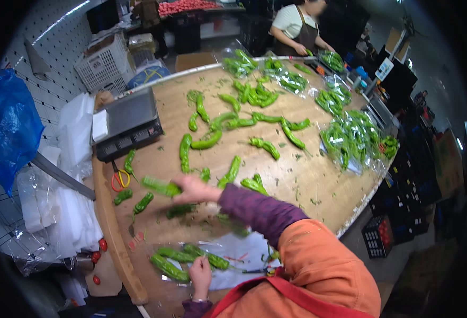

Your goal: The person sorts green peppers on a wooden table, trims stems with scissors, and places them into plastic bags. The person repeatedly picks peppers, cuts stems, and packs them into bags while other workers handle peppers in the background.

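My right hand (192, 189) reaches over the wooden table, its fingers shut on a long green pepper (158, 186) that is blurred. Near the front edge, my left hand (200, 272) rests at a clear plastic bag holding several green peppers (170, 268); the fingers look closed at the bag's edge, though exactly what they pinch is unclear. White sheets (233, 274) lie under and beside the bag. Loose green peppers (204, 141) are spread over the table beyond my right hand. Scissors with red and yellow handles (120, 179) lie to the left.
A digital scale (132, 119) stands at the table's left edge. Bagged peppers (352, 137) lie along the right side, with more at the far side. Across the table, a person (297, 30) in an apron handles peppers. White plastic bags (72, 210) hang at left.
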### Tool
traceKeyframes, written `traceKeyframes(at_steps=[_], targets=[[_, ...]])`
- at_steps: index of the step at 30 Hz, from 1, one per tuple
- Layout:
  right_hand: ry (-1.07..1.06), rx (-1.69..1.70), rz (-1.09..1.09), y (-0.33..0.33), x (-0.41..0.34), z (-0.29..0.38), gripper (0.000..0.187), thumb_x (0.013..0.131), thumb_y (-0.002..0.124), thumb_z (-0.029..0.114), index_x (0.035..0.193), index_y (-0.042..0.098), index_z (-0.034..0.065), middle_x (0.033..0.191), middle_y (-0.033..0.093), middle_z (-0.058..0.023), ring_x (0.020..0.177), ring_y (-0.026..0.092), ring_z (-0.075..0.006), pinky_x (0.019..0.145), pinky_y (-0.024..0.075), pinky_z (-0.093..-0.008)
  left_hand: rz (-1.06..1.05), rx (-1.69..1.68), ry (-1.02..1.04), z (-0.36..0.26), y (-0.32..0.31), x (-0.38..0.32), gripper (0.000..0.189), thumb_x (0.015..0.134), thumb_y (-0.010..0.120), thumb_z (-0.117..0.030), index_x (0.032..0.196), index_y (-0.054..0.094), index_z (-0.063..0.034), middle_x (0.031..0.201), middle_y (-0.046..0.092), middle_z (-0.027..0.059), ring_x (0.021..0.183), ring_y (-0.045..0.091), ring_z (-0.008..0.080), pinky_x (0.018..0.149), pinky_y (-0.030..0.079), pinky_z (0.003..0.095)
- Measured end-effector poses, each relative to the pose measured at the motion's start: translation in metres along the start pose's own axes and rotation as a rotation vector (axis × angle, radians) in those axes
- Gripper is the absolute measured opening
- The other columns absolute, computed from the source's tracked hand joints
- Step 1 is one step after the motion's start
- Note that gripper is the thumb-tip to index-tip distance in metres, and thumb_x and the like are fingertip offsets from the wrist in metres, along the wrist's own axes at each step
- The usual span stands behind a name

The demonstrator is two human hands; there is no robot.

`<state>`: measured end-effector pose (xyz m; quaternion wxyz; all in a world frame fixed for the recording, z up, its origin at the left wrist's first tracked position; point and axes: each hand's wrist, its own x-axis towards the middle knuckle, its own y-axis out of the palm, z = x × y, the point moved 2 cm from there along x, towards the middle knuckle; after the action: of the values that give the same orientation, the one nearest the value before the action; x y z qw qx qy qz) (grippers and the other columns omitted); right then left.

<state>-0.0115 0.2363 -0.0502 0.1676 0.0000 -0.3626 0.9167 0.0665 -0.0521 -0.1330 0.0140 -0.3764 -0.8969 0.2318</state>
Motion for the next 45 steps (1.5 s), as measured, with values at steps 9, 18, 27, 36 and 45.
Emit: traceKeyframes(at_steps=[9, 18, 27, 36, 45], targets=[[0.668, -0.167, -0.375, -0.150, -0.260, -0.113, 0.065, 0.071, 0.073, 0.029, 0.128, 0.054, 0.0042, 0.103, 0.066, -0.0199, 0.092, 0.066, -0.0314, 0.083, 0.0516, -0.0383, 0.052, -0.054, -0.021, -0.012, 0.008, 0.001, 0.016, 0.091, 0.060, -0.011, 0.083, 0.063, 0.0031, 0.060, 0.048, -0.0035, 0.056, 0.040, 0.0043, 0.050, 0.034, 0.0243], [0.459, 0.037, 0.312, -0.113, -0.312, -0.124, 0.053, 0.075, 0.070, 0.030, 0.120, 0.062, 0.0051, 0.102, 0.069, -0.0182, 0.093, 0.066, -0.0294, 0.086, 0.0509, -0.0373, 0.003, -0.045, -0.082, 0.009, 0.011, 0.006, 0.013, 0.089, 0.061, -0.008, 0.084, 0.063, 0.0041, 0.062, 0.052, -0.0026, 0.057, 0.043, 0.0046, 0.051, 0.036, 0.0245], [0.697, 0.457, -0.378, -0.287, -0.199, -0.280, 0.026, 0.084, 0.062, 0.019, 0.099, 0.067, -0.0016, 0.078, 0.066, -0.0075, 0.058, 0.057, -0.0119, 0.053, 0.0466, -0.0276, -0.225, 0.164, -0.142, -0.001, 0.024, 0.000, 0.014, 0.083, 0.064, -0.007, 0.074, 0.059, 0.0021, 0.060, 0.047, -0.0024, 0.058, 0.041, 0.0064, 0.051, 0.034, 0.0261], [0.601, -0.062, -0.697, -0.340, -0.024, -0.420, 0.032, 0.077, 0.065, 0.031, 0.094, 0.072, 0.0058, 0.088, 0.069, -0.0189, 0.088, 0.067, -0.0320, 0.081, 0.0512, -0.0395, -0.291, 0.203, -0.292, 0.007, 0.025, -0.006, 0.010, 0.079, 0.062, -0.005, 0.071, 0.058, 0.0013, 0.058, 0.048, -0.0021, 0.056, 0.041, 0.0060, 0.050, 0.034, 0.0256], [0.610, -0.280, -0.699, -0.345, 0.078, -0.446, 0.065, 0.073, 0.071, 0.050, 0.110, 0.060, -0.0033, 0.105, 0.066, -0.0240, 0.098, 0.064, -0.0370, 0.087, 0.0491, -0.0433, -0.251, 0.297, -0.449, -0.036, 0.037, 0.003, 0.011, 0.087, 0.057, -0.008, 0.080, 0.060, -0.0010, 0.067, 0.051, 0.0002, 0.065, 0.045, 0.0095, 0.059, 0.039, 0.0266]])
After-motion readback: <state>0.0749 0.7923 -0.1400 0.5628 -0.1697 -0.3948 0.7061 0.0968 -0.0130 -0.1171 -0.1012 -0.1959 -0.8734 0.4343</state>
